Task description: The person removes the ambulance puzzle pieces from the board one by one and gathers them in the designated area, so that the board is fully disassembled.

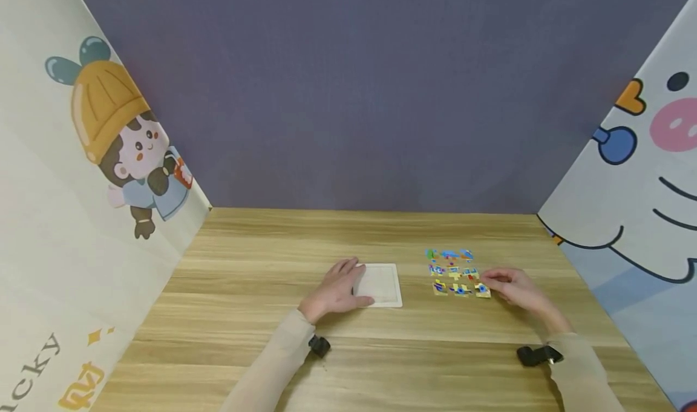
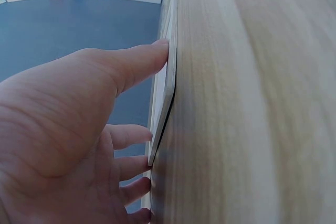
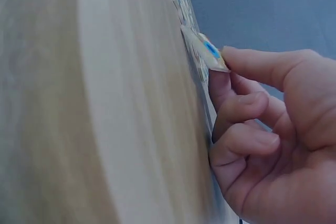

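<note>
A flat white puzzle tray (image 1: 382, 285) with a raised border lies on the table. My left hand (image 1: 339, 287) rests at its left side, thumb and fingers fairly straight and touching the border; the left wrist view shows the thumb (image 2: 142, 62) on the tray's edge. To the right, colourful jigsaw pieces (image 1: 454, 271) lie in loose rows. Between thumb and index finger, my right hand (image 1: 514, 288) pinches the corner piece (image 1: 482, 291) nearest to it. In the right wrist view that puzzle piece (image 3: 209, 52) is tilted, one edge lifted from the table; the other fingers are curled.
The wood-grain table (image 1: 245, 315) meets a dark grey-blue panel (image 1: 348, 97) at the back. Cartoon-printed panels stand at the left (image 1: 49, 176) and right (image 1: 648, 212). Each wrist wears a small black camera.
</note>
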{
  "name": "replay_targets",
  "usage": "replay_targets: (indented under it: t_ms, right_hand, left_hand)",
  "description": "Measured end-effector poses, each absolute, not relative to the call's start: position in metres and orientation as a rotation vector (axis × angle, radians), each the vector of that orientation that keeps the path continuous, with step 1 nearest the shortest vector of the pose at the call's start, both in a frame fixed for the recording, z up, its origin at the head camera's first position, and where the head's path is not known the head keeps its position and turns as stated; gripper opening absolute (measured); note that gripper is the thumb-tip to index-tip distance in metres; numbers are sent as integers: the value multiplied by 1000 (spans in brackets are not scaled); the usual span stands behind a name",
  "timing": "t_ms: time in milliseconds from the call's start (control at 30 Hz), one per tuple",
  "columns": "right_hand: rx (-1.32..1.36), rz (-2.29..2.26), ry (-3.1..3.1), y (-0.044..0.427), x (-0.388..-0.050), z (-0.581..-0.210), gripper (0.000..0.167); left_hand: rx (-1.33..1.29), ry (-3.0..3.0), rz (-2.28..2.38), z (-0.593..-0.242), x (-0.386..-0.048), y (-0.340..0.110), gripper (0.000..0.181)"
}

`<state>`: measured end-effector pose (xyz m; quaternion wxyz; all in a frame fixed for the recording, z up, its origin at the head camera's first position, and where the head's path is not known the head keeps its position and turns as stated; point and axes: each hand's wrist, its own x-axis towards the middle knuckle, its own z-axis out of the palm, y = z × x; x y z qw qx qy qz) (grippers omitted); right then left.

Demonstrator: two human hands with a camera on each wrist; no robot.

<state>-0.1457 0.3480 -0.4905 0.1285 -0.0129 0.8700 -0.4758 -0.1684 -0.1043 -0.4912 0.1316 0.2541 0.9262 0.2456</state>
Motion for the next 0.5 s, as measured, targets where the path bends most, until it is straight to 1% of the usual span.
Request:
replay_targets:
  t_ms: [100, 233, 500]
  right_hand:
    - [-9, -1352, 2567, 349, -144, -492, 43]
    - [10, -1328, 2608, 350, -143, -492, 42]
    - [-80, -1215, 2611, 360, -139, -489, 43]
  left_hand:
    - [738, 2691, 712, -491, -169, -104, 88]
    - [742, 2695, 707, -491, -170, -103, 88]
    - [731, 2693, 707, -492, -169, -102, 87]
